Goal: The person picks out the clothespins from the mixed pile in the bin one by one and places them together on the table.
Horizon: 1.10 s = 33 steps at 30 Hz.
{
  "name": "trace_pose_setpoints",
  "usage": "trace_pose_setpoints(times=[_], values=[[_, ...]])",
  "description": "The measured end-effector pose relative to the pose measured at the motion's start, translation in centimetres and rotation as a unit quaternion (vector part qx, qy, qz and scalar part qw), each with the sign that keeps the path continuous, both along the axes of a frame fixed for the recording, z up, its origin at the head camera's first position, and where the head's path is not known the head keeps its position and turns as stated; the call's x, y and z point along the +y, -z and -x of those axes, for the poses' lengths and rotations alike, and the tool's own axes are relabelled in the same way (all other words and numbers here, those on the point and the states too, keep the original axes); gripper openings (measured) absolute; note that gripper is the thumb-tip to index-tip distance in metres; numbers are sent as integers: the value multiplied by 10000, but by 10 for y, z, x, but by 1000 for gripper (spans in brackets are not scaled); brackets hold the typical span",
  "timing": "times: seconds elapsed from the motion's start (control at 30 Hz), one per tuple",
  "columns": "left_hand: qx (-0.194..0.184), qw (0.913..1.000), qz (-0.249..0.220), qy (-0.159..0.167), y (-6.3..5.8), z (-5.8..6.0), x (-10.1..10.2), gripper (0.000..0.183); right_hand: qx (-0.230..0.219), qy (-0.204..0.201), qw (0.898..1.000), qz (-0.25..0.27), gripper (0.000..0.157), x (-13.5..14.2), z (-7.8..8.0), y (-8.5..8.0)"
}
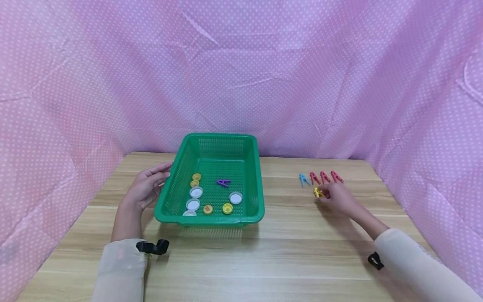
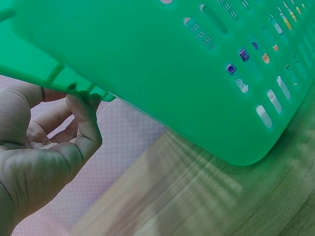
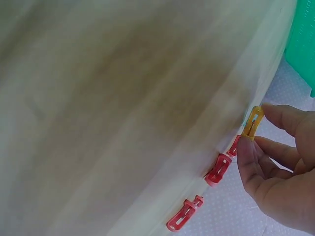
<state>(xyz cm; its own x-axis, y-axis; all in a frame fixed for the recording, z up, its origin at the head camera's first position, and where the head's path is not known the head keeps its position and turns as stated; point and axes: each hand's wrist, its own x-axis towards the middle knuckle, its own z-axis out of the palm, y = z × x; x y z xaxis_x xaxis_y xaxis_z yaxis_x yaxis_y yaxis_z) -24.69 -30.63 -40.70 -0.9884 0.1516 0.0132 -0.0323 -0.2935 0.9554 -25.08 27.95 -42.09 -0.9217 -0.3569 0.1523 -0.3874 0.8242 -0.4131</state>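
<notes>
My left hand grips the left rim of a green plastic basket; in the left wrist view its thumb and fingers pinch the rim's edge. Inside the basket lie a purple clothespin, several white round caps and several yellow caps. Over at the right, my right hand pinches a yellow clothespin between thumb and fingertips, close over the table. Just behind that hand stand a light blue clothespin and three red clothespins in a row.
The wooden table carries everything. A pink dotted cloth hangs behind it and along both sides. Each sleeve has a black strap near the wrist. The basket stands left of the middle, apart from the clothespin row.
</notes>
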Motion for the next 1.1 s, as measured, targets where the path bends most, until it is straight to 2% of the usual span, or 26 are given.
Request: trace_pose_setpoints(times=[0.33, 0.63, 0.9, 1.1], values=[[-12, 10000, -23, -35, 1, -1, 0, 42, 57, 1, 9996, -262, 17, -3, 0, 0], [-74, 10000, -31, -47, 0, -3, -1, 41, -115, -82, 9993, -349, 37, -3, 4, -7], [-118, 9999, 57, -58, -1, -3, 0, 42, -491, -307, 9980, -251, 25, -1, 8, -7], [-141, 9998, 66, -84, -2, -1, 0, 40, -430, -225, 9982, -366, 26, 2, 10, -5]])
